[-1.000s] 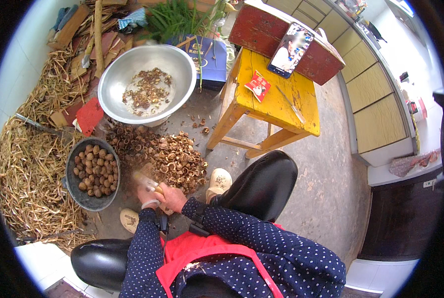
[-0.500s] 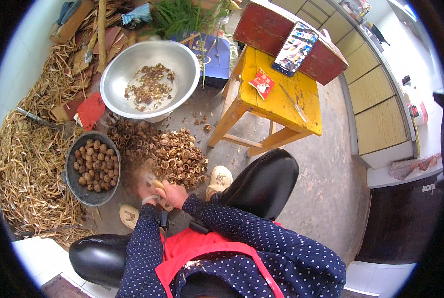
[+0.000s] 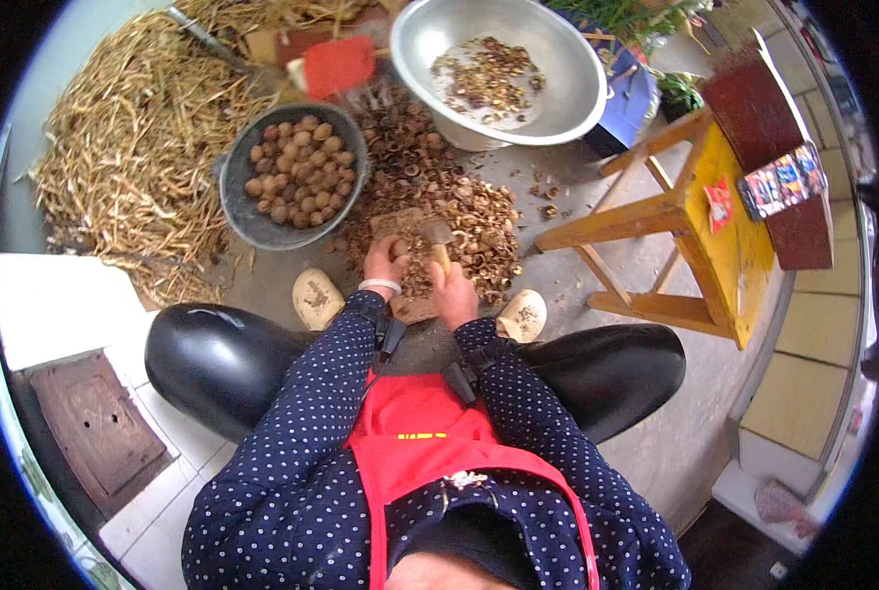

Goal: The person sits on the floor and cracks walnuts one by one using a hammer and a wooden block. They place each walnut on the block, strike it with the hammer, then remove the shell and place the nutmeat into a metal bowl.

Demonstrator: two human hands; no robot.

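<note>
My right hand (image 3: 453,297) grips the light wooden handle of a small hammer (image 3: 439,236), its head raised toward the shell pile. Beside it, the fingers of my left hand (image 3: 384,264) are closed around a walnut (image 3: 398,248), held over a wooden block (image 3: 415,311) strewn with bits of shell. A heap of cracked walnut shells (image 3: 484,231) spreads around and beyond both hands. Left of them, a dark bucket (image 3: 252,231) holds many whole walnuts (image 3: 302,167). Farther off, shelled pieces (image 3: 488,79) lie inside a wide metal basin (image 3: 582,93).
Dry straw (image 3: 134,147) is heaped at the left. To the right stands a yellow wooden stool (image 3: 700,211) carrying a phone (image 3: 782,182) and a red packet (image 3: 719,205). My shoes (image 3: 523,315) flank the block. A red scoop-like piece (image 3: 339,65) lies behind the bucket.
The view has swung left and down, so the bucket, basin and stool sit farther right in it. Both hands, close together before, are now slightly apart, with the hammer head clearly visible.
</note>
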